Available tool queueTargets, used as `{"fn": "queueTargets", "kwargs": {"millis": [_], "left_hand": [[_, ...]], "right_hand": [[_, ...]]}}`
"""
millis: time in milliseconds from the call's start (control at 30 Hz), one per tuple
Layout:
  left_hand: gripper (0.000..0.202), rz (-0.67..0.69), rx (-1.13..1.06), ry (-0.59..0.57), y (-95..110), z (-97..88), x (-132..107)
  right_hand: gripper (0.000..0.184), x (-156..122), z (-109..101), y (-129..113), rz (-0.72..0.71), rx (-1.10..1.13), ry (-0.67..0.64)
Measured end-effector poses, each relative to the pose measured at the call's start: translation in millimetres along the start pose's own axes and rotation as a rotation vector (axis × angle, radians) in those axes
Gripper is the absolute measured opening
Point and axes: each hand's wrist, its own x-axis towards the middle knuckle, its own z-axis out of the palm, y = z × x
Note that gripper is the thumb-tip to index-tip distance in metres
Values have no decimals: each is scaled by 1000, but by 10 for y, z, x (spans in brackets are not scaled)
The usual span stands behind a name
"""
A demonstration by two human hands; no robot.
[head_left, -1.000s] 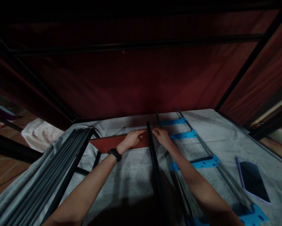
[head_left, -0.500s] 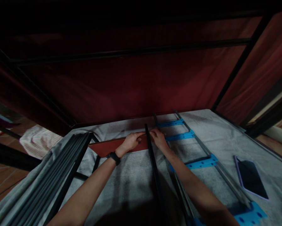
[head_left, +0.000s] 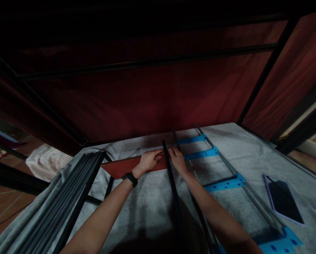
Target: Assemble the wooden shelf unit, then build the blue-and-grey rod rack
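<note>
A reddish-brown board stands on edge, running from a dark frame at the left to an upright black metal bar. Over the board's right end, my left hand is closed on its top edge, fingertips reaching the bar. My right hand is on the bar's other side, its fingers curled against the bar near the far end; the fingertips are partly hidden. A black watch is on my left wrist.
Several grey tubes line the left-hand frame. At right lies a ladder-like metal rack with blue perforated crosspieces. A phone rests on the grey cloth. A dark red panel rises behind.
Both hands stay at the joint of board and bar, with only slight shifts of the fingers. The whole view has moved a little.
</note>
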Motion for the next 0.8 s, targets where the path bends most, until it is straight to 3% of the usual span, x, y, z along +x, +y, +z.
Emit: {"fn": "queueTargets", "kwargs": {"millis": [200, 333, 433, 600, 800], "left_hand": [[41, -31, 27, -5, 32, 4, 1], [55, -82, 77, 16, 41, 26, -8], [63, -36, 120, 19, 42, 24, -11], [61, 64, 152, -5, 50, -12, -15], [61, 68, 150, -18, 66, -47, -37]], "right_hand": [[24, -29, -47, 33, -14, 28, -29], [22, 9, -74, 4, -17, -5, -37], [24, -6, -66, -30, -8, -33, -35], [33, -52, -43, -67, 18, -85, -13], [48, -26, -16, -106, 63, -133, 31]]}}
